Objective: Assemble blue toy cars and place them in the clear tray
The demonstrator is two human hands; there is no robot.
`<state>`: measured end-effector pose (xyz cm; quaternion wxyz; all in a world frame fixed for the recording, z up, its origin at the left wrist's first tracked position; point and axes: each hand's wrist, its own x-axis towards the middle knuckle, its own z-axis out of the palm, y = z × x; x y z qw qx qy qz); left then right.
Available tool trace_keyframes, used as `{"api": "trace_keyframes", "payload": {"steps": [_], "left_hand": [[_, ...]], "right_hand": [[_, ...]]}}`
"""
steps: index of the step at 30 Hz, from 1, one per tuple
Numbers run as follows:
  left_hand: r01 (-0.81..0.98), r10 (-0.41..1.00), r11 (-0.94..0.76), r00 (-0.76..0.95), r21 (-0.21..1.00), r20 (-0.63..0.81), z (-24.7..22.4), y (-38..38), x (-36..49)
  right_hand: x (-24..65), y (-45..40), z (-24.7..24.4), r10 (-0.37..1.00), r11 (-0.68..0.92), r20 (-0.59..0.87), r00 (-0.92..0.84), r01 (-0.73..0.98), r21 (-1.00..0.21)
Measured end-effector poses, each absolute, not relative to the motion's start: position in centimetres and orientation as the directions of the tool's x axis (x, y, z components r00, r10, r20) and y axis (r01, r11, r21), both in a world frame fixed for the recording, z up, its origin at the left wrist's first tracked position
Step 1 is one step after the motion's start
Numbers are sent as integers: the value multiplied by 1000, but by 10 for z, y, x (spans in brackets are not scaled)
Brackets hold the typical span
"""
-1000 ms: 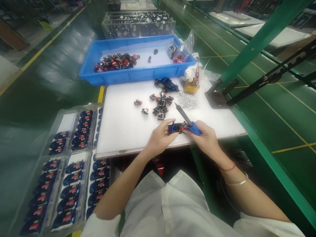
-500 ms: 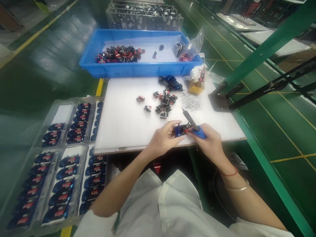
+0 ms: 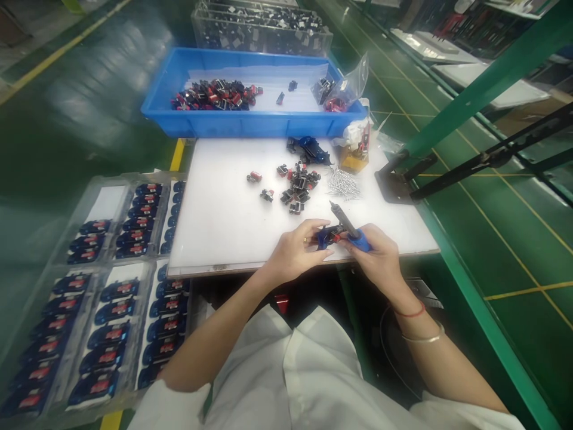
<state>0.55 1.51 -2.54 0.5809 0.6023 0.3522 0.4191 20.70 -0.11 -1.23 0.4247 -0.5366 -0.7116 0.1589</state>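
Note:
My left hand (image 3: pixel 290 251) is closed around a small blue-and-black plastic part (image 3: pixel 323 237), thumb below and fingers above. A red piece (image 3: pixel 335 237) shows at the part's right side. In my right hand (image 3: pixel 378 254) is a blue-handled tool (image 3: pixel 344 220), its long dark pointed end angled up and to the left. The thumb and finger of that hand also reach the part's right side; the exact contact is hidden. Ahead of both hands lies a pile of small black-and-red pieces (image 3: pixel 299 190). Thin metal pins (image 3: pixel 344 183) are heaped to its right.
Blue-and-black parts (image 3: pixel 311 149) lie at the white board's (image 3: pixel 224 233) back. Behind stands a blue bin (image 3: pixel 250 124) holding black-and-red pieces. A yellow box (image 3: pixel 353 160) sits at right, near a green post (image 3: pixel 483 89). Clear trays (image 3: pixel 96 269) of blue items with red labels stand left.
The whole view has shifted slightly. Both hands keep their holds on the part and the tool, with little visible movement.

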Motion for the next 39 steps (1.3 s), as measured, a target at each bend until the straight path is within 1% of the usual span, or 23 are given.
{"api": "trace_keyframes", "payload": {"steps": [4,8,12,23,26,30,33,36,38,39], "left_hand": [[-66,907,-95,405,993,114,-25,16,6],[-65,903,-141,401,988,155,-30,18,6],[-81,905,-154,390,985,173,-35,18,7],[-81,921,-124,362,989,145,-35,18,9],[-75,922,-103,366,992,123,-32,19,9],[-98,925,-44,371,994,77,-25,21,6],[-169,925,13,377,986,53,-20,23,1],[-285,921,130,388,950,-9,-15,24,-4],[-309,917,169,398,936,-34,-11,24,-5],[-297,920,154,391,942,-27,-10,24,-6]], "right_hand": [[208,1,-16,885,395,458,-84,656,-643],[210,2,-19,844,469,523,-121,639,-609],[211,3,-19,824,509,545,-152,621,-596],[210,5,-20,823,511,548,-148,615,-601],[210,6,-19,840,491,524,-138,604,-628],[207,11,-16,883,437,455,-115,555,-707],[206,16,-11,916,387,386,-106,487,-783],[204,19,-2,946,323,305,-111,411,-852],[202,19,4,963,269,243,-115,366,-891],[201,19,8,970,239,211,-117,339,-910]]}}
